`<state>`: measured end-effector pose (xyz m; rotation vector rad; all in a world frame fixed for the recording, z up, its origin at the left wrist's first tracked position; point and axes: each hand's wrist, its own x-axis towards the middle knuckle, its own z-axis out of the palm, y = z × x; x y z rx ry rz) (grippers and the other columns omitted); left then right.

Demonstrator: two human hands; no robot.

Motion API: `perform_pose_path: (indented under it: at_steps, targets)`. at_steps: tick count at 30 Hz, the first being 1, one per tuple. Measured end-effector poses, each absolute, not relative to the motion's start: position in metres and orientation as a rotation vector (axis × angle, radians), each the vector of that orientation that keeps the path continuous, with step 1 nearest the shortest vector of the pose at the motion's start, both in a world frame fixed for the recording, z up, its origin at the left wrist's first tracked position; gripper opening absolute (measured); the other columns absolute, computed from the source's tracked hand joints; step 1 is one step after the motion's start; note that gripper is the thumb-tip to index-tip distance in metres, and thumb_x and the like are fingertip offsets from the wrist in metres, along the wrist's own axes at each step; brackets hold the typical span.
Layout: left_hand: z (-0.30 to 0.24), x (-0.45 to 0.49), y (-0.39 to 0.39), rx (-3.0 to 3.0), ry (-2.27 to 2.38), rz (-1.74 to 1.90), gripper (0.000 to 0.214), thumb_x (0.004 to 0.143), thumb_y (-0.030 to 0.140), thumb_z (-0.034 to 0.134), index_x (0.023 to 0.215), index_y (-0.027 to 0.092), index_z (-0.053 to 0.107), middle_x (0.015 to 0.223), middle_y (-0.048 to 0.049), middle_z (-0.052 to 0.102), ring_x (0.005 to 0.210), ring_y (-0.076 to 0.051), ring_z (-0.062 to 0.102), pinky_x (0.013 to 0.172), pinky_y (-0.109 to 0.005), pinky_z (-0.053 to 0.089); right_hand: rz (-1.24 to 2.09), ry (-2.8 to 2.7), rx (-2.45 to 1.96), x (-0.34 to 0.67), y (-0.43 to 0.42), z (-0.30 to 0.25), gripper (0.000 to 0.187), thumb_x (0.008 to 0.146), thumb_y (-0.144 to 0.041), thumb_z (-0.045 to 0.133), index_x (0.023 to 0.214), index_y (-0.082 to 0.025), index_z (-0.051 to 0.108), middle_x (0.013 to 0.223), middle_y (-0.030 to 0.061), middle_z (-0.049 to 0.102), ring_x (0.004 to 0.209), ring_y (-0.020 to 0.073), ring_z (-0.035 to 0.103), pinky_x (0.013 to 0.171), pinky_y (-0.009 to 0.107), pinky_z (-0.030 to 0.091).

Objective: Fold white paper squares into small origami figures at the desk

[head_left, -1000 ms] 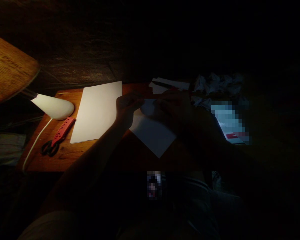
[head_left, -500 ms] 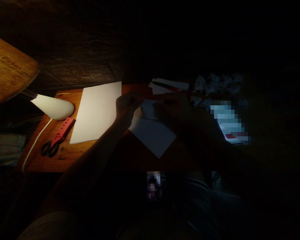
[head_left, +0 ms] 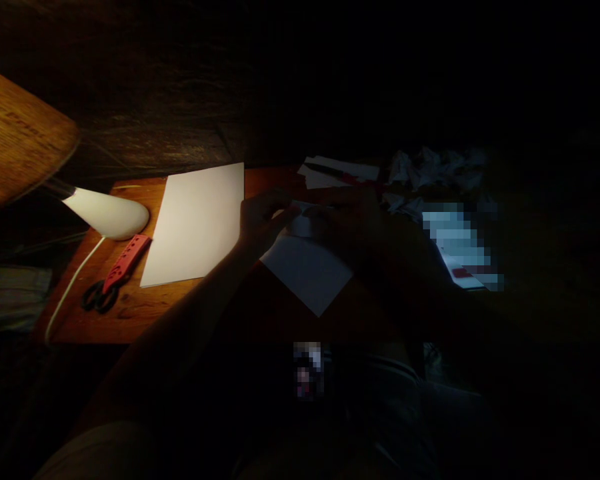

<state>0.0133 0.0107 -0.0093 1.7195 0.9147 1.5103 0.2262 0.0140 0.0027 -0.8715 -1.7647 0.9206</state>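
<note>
A white sheet of paper (head_left: 310, 270) lies on the wooden table with one corner toward me and its far part folded over. At the fold's left side, my left hand (head_left: 266, 215) is closed on the paper, thumb pointing in toward the middle. From the right, my right hand (head_left: 347, 217) grips the same folded part, its fingertips close to my left thumb. Deep shadow covers most of the right hand, so its fingers show only in part.
Left of my hands lies a stack of white paper (head_left: 195, 227). Scissors in a pink sheath (head_left: 125, 263) lie near a lamp (head_left: 110, 215). Behind are paper pieces (head_left: 325, 175) with a dark and red tool, and folded paper shapes (head_left: 425, 167). A lit screen (head_left: 455, 247) stands right.
My left hand has shifted slightly right, and its thumb has come closer to my right fingertips. Less of the folded paper shows between the hands.
</note>
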Motion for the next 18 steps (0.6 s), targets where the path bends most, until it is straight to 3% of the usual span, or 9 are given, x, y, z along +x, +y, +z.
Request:
perform_pose_path:
  at_steps: [7,13,18]
  targets:
    - [0.000,0.016,0.005,1.743,0.995,1.525,0.043,0.079,0.048,0.092,0.063,0.018,0.064,0.071,0.0006,0.061,0.067,-0.011,0.056,0.063,-0.025,0.048,1.022,-1.744,-0.877,0.226,0.011,0.003,0.047,0.084,-0.064,0.084,0.078,-0.018,0.081,0.082,0.0067,0.077,0.075,0.0185,0.066,0.062,0.029,0.046]
    - [0.002,0.018,0.002,1.595,1.036,1.383,0.042,0.072,0.037,0.090,0.056,0.018,0.056,0.062,0.0021,0.052,0.059,-0.009,0.046,0.052,-0.023,0.034,1.149,-1.782,-0.788,0.226,0.010,0.006,0.036,0.090,-0.051,0.078,0.075,-0.018,0.075,0.081,0.0043,0.073,0.074,0.0159,0.064,0.063,0.027,0.046]
    - [0.002,0.022,-0.001,1.554,1.087,1.215,0.034,0.070,0.029,0.083,0.055,0.018,0.055,0.059,0.0015,0.052,0.057,-0.009,0.046,0.051,-0.023,0.034,1.171,-1.819,-0.761,0.227,0.016,0.007,0.026,0.087,-0.041,0.076,0.075,-0.019,0.070,0.081,0.0033,0.071,0.076,0.0159,0.062,0.067,0.027,0.047]
